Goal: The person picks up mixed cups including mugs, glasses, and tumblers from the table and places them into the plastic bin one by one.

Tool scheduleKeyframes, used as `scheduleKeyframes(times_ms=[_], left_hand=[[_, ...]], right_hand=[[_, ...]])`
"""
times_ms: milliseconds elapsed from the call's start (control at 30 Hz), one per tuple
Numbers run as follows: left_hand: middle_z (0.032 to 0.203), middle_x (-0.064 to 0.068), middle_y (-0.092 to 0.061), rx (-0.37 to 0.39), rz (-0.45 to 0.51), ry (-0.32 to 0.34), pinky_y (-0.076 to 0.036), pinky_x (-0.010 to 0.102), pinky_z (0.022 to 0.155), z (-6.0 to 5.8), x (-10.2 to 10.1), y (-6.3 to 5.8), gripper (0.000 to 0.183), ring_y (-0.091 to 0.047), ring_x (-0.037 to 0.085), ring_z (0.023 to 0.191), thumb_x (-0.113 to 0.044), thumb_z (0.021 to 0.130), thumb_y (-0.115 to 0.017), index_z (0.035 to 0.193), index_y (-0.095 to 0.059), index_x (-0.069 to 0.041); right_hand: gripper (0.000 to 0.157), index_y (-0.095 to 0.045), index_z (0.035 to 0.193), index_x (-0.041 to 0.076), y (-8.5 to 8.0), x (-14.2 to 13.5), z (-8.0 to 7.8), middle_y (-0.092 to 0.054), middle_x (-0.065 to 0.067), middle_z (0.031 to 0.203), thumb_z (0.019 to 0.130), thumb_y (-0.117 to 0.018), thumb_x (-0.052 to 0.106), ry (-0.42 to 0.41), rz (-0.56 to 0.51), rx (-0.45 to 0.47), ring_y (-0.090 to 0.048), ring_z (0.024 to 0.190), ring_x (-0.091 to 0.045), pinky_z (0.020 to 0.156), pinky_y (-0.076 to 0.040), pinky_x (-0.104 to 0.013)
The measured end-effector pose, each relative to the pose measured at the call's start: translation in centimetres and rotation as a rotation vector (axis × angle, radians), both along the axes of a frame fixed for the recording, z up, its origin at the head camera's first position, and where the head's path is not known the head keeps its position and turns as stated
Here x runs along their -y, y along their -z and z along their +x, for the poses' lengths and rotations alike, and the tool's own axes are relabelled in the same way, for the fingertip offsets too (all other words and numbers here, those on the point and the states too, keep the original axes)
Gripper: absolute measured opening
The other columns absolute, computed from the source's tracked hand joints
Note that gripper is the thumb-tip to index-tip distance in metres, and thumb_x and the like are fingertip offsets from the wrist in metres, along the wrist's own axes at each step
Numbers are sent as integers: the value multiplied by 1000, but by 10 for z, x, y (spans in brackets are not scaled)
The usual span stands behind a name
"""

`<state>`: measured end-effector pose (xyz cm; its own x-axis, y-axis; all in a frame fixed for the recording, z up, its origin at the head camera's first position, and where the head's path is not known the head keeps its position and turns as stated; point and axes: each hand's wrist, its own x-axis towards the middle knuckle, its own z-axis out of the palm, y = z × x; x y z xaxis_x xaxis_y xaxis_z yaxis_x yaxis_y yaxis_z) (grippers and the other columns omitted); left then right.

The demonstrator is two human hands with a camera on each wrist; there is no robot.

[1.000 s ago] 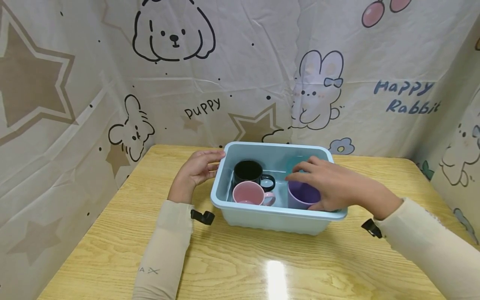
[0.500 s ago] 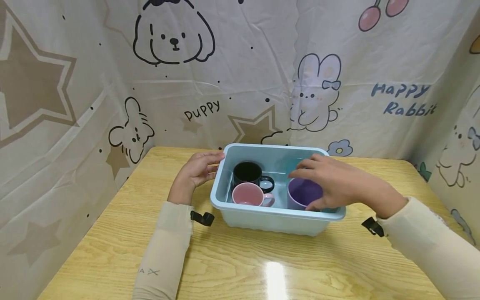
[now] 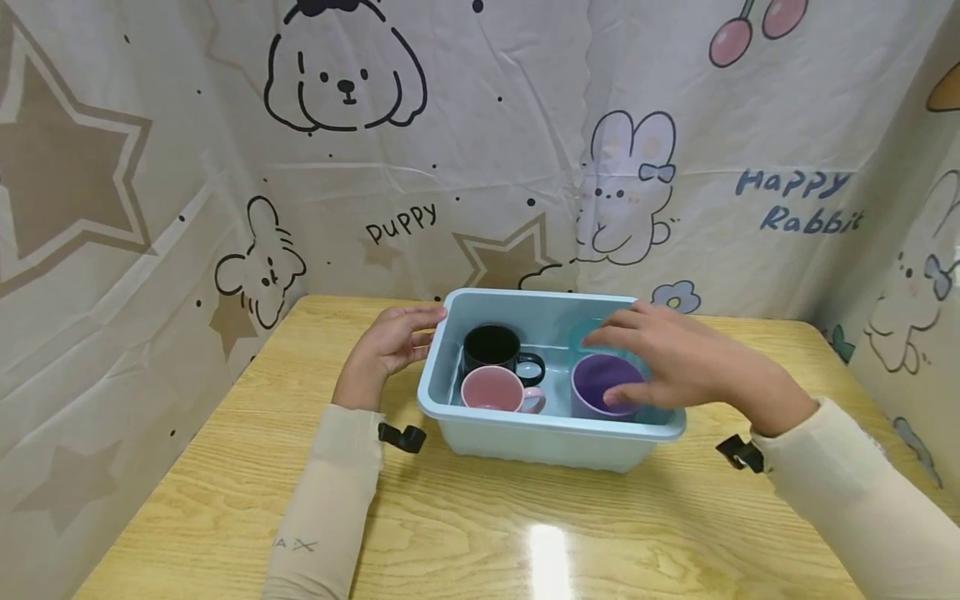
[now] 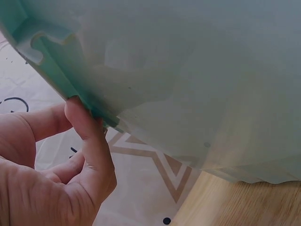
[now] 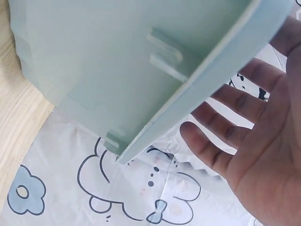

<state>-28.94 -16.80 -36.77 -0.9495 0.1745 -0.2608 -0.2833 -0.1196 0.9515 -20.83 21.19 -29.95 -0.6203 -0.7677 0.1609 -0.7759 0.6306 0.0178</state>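
Observation:
A light blue plastic bin (image 3: pixel 540 425) stands on the table. Inside, at the left, sit a black mug (image 3: pixel 491 348) and, before it, a pink mug (image 3: pixel 491 389). A purple cup (image 3: pixel 600 383) stands upright at the right, with a see-through teal cup (image 3: pixel 587 333) behind it, partly hidden. My right hand (image 3: pixel 667 354) hovers over the purple cup, fingers spread and thumb across its mouth; the right wrist view shows the fingers apart beyond the bin's rim. With loosely bent fingers, my left hand (image 3: pixel 397 337) touches the outside of the bin's left rim, near the back corner.
The wooden table (image 3: pixel 442 525) extends in front of the bin and to both sides. A printed cloth (image 3: pixel 450 125) with cartoon animals hangs behind it and at the sides. Black straps (image 3: pixel 402 437) are on both wrists.
My right thumb has moved from the front rim of the purple cup to over its mouth, and the fingers have loosened from it. My left hand has stayed at the bin's rim.

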Motion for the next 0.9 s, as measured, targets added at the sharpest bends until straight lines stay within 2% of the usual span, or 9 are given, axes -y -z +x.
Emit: scheduleKeyframes(times_ms=[267, 433, 533, 633, 767, 900], left_hand=[[114, 7, -66, 12, -9, -30, -60, 28, 80, -2, 2, -3, 35, -66, 18, 92, -17, 97, -74, 127, -67, -1], [119, 14, -60, -31, -68, -55, -59, 23, 72, -4, 5, -12, 35, -64, 17, 80, -16, 99, -70, 128, -63, 3], [122, 17, -58, -81, -162, -57, -60, 23, 72, -3, 5, -19, 40, -63, 15, 76, -18, 100, -69, 132, -61, 4], [122, 17, -60, -147, -285, -56, -61, 30, 80, 1, 3, -25, 40, -64, 16, 77, -22, 100, -68, 131, -62, 4], [121, 16, -63, -249, -437, -50, -58, 41, 92, 7, -2, -30, 36, -63, 22, 90, -25, 101, -67, 126, -65, 0], [121, 14, -64, -378, -643, -29, -54, 45, 94, 14, -7, -33, 34, -60, 28, 106, -28, 102, -66, 124, -66, -2]], right_hand=[[57, -65, 135, 13, -1, -4, -1, -63, -10, 136, 91, -76, 46, 85, -60, 23, -54, 124, -34, 101, -47, -59], [56, -63, 137, 13, 0, -8, -2, -63, -9, 135, 94, -73, 47, 115, -99, 15, -55, 123, -33, 100, -46, -58], [55, -63, 137, 13, 1, -11, -3, -64, -9, 133, 95, -72, 47, 123, -131, -3, -56, 120, -32, 99, -46, -57], [56, -63, 137, 12, 4, -12, -5, -64, -10, 133, 95, -71, 49, 139, -159, -7, -55, 121, -33, 100, -45, -58], [60, -61, 139, 12, 9, -11, -6, -62, -12, 136, 95, -70, 52, 192, -187, 0, -53, 126, -36, 103, -42, -61], [65, -59, 142, 12, 14, -8, -9, -60, -13, 138, 94, -69, 55, 263, -203, 8, -51, 128, -37, 106, -40, -62]])
